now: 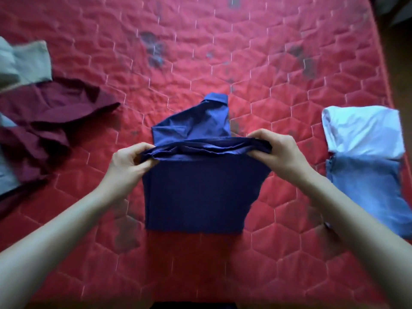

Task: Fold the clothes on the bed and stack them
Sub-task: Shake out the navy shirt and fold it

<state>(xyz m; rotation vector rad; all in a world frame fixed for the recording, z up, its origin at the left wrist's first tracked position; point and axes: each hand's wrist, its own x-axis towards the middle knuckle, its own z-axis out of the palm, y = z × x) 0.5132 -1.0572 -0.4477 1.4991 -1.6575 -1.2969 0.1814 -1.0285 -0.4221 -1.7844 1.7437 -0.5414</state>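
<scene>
A navy blue garment (198, 192) lies in the middle of the red quilted bed (200, 52), partly folded, with a sleeve or collar end sticking out at the far side. My left hand (127, 161) pinches the left end of its raised folded edge. My right hand (281, 150) pinches the right end of the same edge. The edge is lifted a little off the lower layer. On the right sits a stack with a folded white garment (363, 130) on a folded light blue one (367, 188).
Unfolded clothes lie heaped at the left: a maroon garment (51, 112) and pale grey-green ones (24, 61). The bed's right edge (388, 85) borders a dark floor. The far half of the bed shows worn dark patches.
</scene>
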